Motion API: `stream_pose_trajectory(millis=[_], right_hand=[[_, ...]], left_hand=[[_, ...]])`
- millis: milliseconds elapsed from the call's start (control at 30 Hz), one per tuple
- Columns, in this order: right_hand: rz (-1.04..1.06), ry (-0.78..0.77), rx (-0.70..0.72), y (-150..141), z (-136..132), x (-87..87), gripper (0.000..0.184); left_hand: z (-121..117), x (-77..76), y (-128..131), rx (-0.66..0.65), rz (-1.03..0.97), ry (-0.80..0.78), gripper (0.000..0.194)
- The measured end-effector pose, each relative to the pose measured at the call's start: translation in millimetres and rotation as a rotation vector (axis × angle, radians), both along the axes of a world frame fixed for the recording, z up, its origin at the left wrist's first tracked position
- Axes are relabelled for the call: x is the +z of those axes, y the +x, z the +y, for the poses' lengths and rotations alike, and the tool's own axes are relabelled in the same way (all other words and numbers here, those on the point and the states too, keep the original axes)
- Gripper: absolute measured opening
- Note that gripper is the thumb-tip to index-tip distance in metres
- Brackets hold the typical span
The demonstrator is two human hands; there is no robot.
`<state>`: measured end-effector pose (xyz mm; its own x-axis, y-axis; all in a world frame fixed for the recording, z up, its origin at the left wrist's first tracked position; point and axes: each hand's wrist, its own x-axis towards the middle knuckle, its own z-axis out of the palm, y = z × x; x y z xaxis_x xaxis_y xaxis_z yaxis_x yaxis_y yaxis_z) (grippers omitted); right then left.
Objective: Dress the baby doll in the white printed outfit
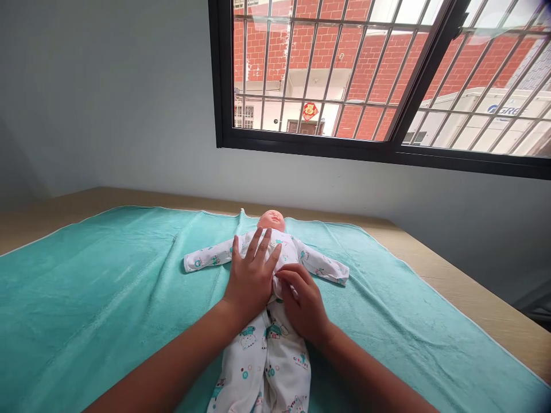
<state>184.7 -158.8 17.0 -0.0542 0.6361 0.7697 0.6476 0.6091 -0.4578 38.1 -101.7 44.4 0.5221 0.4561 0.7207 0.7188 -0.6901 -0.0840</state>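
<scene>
A baby doll (272, 219) lies on its back, its head toward the wall. It wears a white printed baby shirt (323, 264) with both sleeves stretched out sideways, and matching printed pants (258, 367). My left hand (253, 275) rests flat on the shirt's front, fingers spread. Close beside it, my right hand (303, 301) has its thumb and fingers pinched together at the shirt's lower front edge. Both hands cover much of the doll's belly and the shirt's closure. No hands or feet of the doll show past the sleeve ends or the pants.
A teal blanket (107, 298) with some creases spreads under the doll over a wooden table (473, 292). Behind the table is a grey wall (129, 115) with a black-framed, barred window (310, 143). Something dark (536, 301) stands past the table's right edge.
</scene>
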Motion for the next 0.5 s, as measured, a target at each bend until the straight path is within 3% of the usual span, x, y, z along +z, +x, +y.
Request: stream_pose_trajectory(millis=[233,367,500], right_hand=[[-0.217,0.143,-0.328,70.4,21.9,-6.2,0.028],[-0.146,0.092,-0.345,88.8,26.8,-13.0,0.022],[-0.174,-0.128,-0.269,91.4,29.8,-22.8,0.025]], left_hand=[[21.3,1.3,-12.9,0.126,-0.037,-0.102,0.047],[46.3,-13.8,-31.2,0.227,-0.07,-0.097,0.048],[67.6,-34.2,-48.0,0.266,-0.046,-0.095,0.048]])
